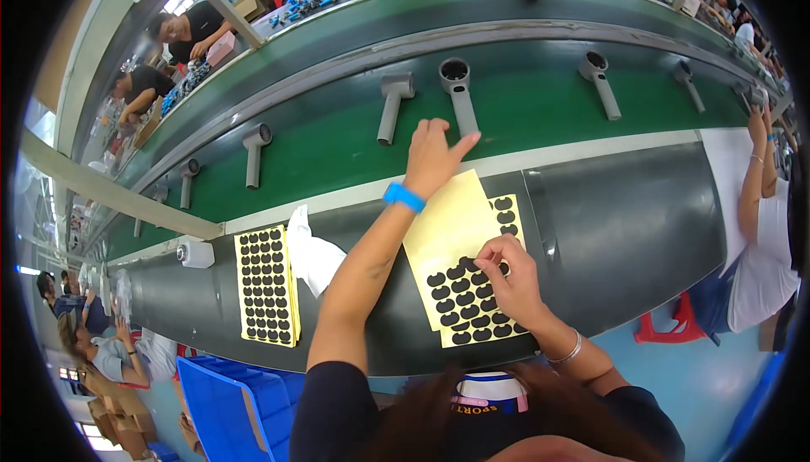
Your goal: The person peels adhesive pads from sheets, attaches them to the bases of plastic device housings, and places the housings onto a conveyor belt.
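Left hand (432, 160) open, fingers spread, at lower end of grey handheld unit (463, 109) on green belt (329, 137); contact unclear. Right hand (515, 285) over yellow sheet (443, 221) on worktop (624, 209), thumb and finger drawn together at black sticker (470, 264); can't tell if gripped. Second sticker stack (268, 285) to left, white cloth (315, 253) just beside it.

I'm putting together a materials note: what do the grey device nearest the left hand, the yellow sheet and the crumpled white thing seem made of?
Grey device: probably plastic, fairly matte; even colour, rounded shape. Painted metal remains possible.
Yellow sheet: likely paper, smooth; thin, with crisp edges.
White thing: soft folds suggest cloth or tissue; can't tell which.
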Tool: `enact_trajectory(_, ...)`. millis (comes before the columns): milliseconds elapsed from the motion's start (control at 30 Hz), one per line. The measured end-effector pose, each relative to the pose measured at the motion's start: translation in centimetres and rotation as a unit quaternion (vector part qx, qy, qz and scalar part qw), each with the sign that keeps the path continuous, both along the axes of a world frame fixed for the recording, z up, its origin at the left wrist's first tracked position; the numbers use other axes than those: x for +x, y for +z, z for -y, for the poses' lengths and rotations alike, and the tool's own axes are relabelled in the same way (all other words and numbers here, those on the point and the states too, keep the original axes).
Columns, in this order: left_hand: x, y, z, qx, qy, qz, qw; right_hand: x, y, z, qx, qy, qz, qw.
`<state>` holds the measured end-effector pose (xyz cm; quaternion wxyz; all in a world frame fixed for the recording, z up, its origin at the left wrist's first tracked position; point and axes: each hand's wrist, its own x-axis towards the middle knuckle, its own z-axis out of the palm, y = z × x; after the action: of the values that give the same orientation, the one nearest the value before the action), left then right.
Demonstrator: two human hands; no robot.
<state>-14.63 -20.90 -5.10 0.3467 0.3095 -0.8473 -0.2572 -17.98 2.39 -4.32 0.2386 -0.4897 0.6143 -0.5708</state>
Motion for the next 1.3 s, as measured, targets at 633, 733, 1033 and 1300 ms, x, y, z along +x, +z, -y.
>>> enact_trajectory(633,4.8,8.8,-7.9,0.180,-0.110,-0.359,0.909,-2.4,1.9,-2.9,-0.112,-0.070,0.133,0.982)
enact_trajectory(733,9.9,8.2,-12.8,0.116,-0.149,-0.243,0.951,-1.9,4.8,-4.1,-0.162,-0.031,0.205,0.965)
enact_trajectory(1033,13.9,4.3,-19.3,0.169,-0.141,-0.207,0.953,1.6,7.8,-6.0,-0.064,0.062,0.223,0.971)
enact_trajectory(1300,13.9,4.3,-20.8,0.222,-0.159,-0.214,0.938,2.6,7.0,-6.7,-0.037,0.068,0.215,0.973)
